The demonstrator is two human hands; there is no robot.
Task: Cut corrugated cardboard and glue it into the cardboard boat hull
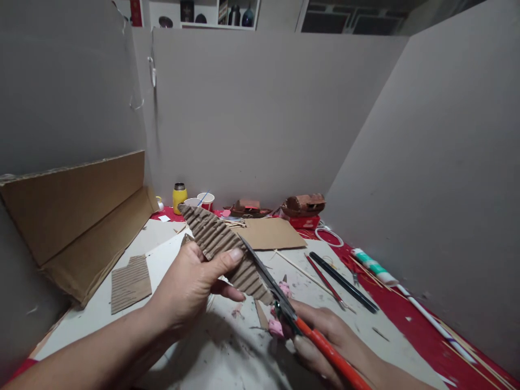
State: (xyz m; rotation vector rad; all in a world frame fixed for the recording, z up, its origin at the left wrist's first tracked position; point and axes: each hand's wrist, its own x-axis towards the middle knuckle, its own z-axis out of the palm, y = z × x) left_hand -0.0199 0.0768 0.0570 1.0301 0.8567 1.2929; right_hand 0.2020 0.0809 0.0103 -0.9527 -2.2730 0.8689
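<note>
My left hand (203, 276) grips a piece of corrugated cardboard (215, 233) with its ridges bare, thumb on top and fingers beneath. The piece is long and pointed at its far end, and it is held up above the table. In my right hand (325, 336) are scissors (333, 355) with orange-red handles. Their dark blades lie along the right edge of the cardboard; whether they are fully closed is hard to see. Small pink bits (276, 327) and scraps show on the table below the scissors.
A folded cardboard sheet (93, 216) leans at the left, near a ridged offcut (130, 284). Behind lie a flat cardboard piece (270, 233), a yellow bottle (179, 197), cups (206, 200) and model boats (304, 205). At right are a black rod (343, 281) and a green-white tube (374, 266).
</note>
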